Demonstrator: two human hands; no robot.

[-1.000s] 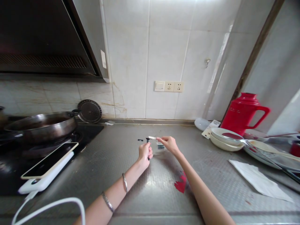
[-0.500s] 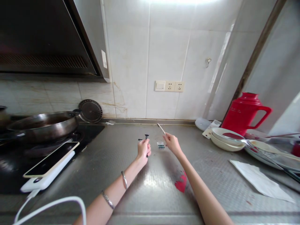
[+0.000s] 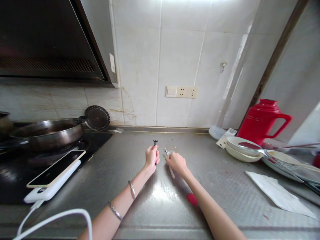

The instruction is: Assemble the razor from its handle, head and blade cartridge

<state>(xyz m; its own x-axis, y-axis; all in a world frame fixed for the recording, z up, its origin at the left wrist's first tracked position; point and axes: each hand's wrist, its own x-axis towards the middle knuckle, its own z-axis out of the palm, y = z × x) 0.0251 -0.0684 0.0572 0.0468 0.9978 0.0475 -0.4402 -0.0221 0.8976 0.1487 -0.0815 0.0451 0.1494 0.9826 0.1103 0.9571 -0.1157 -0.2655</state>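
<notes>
My left hand (image 3: 151, 156) is closed around a slim black handle (image 3: 155, 142), whose small forked end sticks up above the thumb; its kind is unclear. To the right, my right hand (image 3: 177, 162) grips a thin pale stick (image 3: 172, 172) low over the counter. The stick's silvery, hooked-looking end (image 3: 165, 151) points up and left, and its pale end comes out below the fingers. A bit of clear plastic (image 3: 172, 150) shows behind the right knuckles, mostly hidden. Beside my right forearm lies a red thing (image 3: 191, 199), partly covered by the arm.
A metal counter (image 3: 120, 166) spreads under both hands. On the left are a stove with a pan (image 3: 50, 131), a phone (image 3: 56, 168) and a white power bank (image 3: 53, 183) with a cable. Stacked bowls (image 3: 243, 151), a red thermos (image 3: 261, 121) and a paper napkin (image 3: 277, 193) stand right.
My right hand has moved down and left, and the stick has turned so its pale end points down. The clear plastic piece is now mostly covered. My left hand has hardly shifted.
</notes>
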